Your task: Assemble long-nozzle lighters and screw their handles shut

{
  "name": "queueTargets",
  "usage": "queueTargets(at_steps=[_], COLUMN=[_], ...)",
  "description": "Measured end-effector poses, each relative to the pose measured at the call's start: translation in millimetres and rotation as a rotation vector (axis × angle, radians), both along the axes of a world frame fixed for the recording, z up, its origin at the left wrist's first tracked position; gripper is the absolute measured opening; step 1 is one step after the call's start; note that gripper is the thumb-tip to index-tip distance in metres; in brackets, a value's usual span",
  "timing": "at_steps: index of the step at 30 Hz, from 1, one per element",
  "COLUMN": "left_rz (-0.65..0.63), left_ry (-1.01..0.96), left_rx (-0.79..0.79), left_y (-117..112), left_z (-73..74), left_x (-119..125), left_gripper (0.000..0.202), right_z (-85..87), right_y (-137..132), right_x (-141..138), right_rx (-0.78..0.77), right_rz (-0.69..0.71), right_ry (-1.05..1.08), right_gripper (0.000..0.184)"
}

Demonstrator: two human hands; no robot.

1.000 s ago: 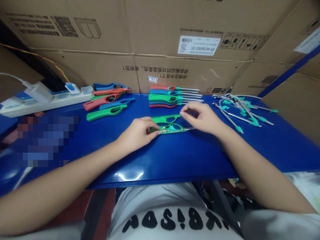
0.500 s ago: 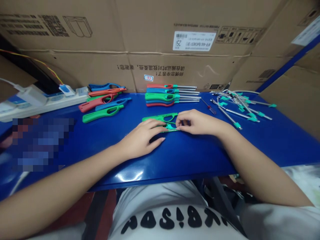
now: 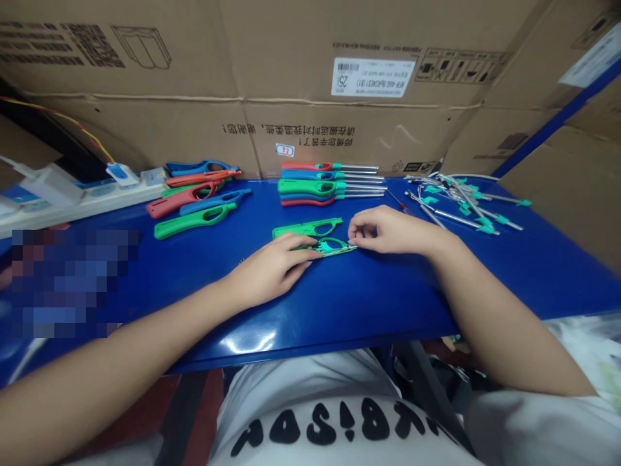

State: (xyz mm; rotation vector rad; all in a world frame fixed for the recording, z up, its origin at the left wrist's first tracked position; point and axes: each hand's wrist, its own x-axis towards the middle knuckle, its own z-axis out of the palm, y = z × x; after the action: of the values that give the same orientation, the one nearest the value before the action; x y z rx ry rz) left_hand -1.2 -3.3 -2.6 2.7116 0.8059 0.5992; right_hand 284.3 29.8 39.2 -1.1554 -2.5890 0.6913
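My left hand is closed over the near green lighter shell half, its fingers covering the left end. Inside that half, a teal trigger piece shows beside the finger loop. My right hand pinches at the right end of this half, thumb against forefinger, on what looks like a thin pale wire running along the lower edge. Just behind lies the other green shell half, flat on the blue table and touched by no fingertips of my right hand.
Assembled lighters with metal rods lie stacked behind my hands. To the left are loose coloured handles and a power strip. Rods with teal parts pile up at right, near a screwdriver. A cardboard wall closes the back.
My right hand has shifted slightly right, off the shell's loop, uncovering more of it and the thin wire. My left thumb has drawn in closer to the fingers.
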Motion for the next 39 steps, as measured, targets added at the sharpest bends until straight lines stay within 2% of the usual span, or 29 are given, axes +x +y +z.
queueTargets(at_steps=[6, 9, 14, 16, 20, 22, 24, 28, 31, 33, 39], left_rz=[0.003, 0.004, -0.008, -0.003, 0.013, 0.025, 0.043, 0.109, 0.171, 0.205, 0.2], left_ry=[-0.011, -0.015, -0.028, -0.055, -0.115, -0.135, -0.148, -0.172, -0.149, -0.122, -0.068], left_rx=[-0.017, -0.015, 0.005, 0.004, -0.019, -0.029, -0.034, 0.032, 0.103, 0.13, 0.193], left_y=[0.2, 0.3, 1.4, 1.6, 0.8, -0.1, -0.6, 1.8, 6.9, 10.8, 15.7], left_z=[-0.6, -0.4, -2.3, -3.4, -3.1, -0.9, 2.3, 8.1, 8.7, 7.5, 7.1], left_x=[-0.8, -1.0, -1.4, -1.4, -1.1, -1.0, -1.3, -3.6, -6.4, -8.4, -13.0], left_gripper=[0.034, 0.034, 0.033, 0.031, 0.024, 0.021, 0.02, 0.025, 0.032, 0.036, 0.039], right_z=[0.9, 1.1, -2.0, -4.9, -16.6, -23.5, -28.4, -27.8, -24.3, -24.4, -30.4], right_y=[-1.1, 0.2, 2.0, 2.6, 6.4, 9.1, 11.0, 10.3, 6.1, 3.3, 3.3], right_x=[-1.1, 0.9, 1.6, -0.3, -7.1, -10.2, -12.4, -14.8, -18.0, -21.6, -31.1], right_rx=[-0.101, -0.156, -0.178, -0.071, 0.272, 0.352, 0.354, 0.279, 0.243, 0.177, -0.353], right_rz=[-0.031, -0.054, -0.058, -0.033, 0.006, 0.019, 0.035, 0.069, 0.054, -0.012, -0.274], right_ry=[-0.011, -0.001, 0.024, 0.079, 0.138, 0.121, 0.109, 0.127, 0.18, 0.267, 0.672], right_gripper=[0.012, 0.018, 0.022, 0.021, 0.022, 0.024, 0.019, 0.003, 0.005, 0.01, 0.036])
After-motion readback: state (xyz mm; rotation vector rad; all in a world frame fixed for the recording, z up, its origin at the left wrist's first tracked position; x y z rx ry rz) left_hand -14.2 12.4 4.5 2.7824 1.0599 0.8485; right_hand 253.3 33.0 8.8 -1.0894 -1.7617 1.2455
